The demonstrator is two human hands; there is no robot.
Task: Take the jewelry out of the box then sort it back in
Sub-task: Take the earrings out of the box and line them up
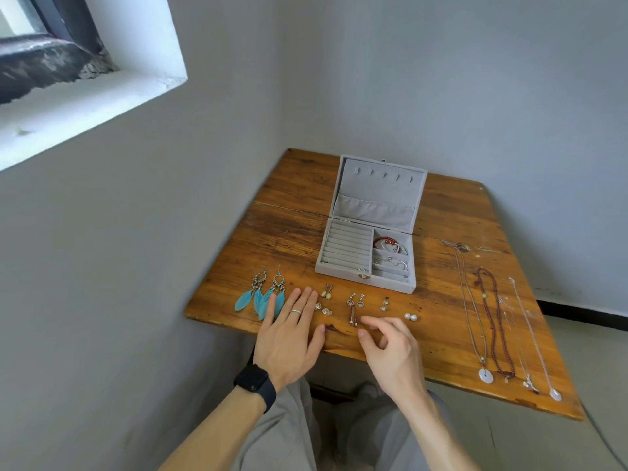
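Two pearl studs beside right hand, box beyond

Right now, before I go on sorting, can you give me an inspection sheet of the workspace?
Surface: worn wooden table in a corner.
Job's things: grey jewelry box open, bracelets in its right compartments; feather earrings, small earrings and pearl studs in front; necklaces laid out at right.
Clutter: nothing seen.
Hands: left hand flat on the table by the feather earrings; right hand loosely curled, holding nothing.
Cables: nothing seen.
Surroundings: grey walls, window recess upper left.
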